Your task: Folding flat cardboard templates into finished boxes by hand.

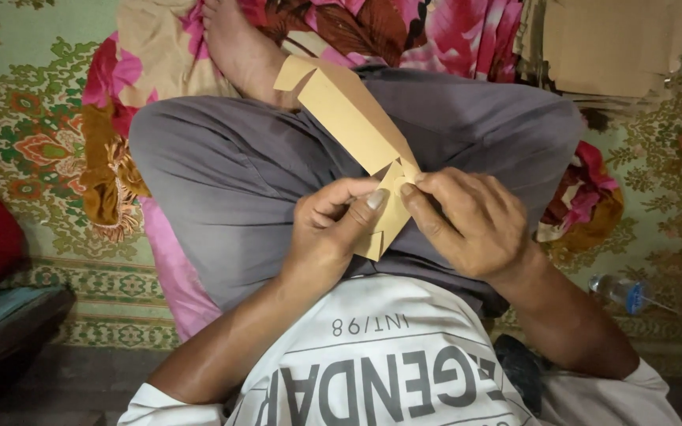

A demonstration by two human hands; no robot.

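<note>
**Two hands fold a tan paper strip over a lap**

The left hand and right hand both pinch the near end of a long tan folded paper strip, thumbs and fingers clamped on it. The strip slants away over grey trousers. A plastic bottle lies on the patterned mat at right.

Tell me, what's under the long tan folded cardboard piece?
Under the long tan folded cardboard piece lie grey trousers and part of a bare foot. Both hands' fingertips behind its near end are hidden.

White printed shirt, grey trousers, bare foot
</note>
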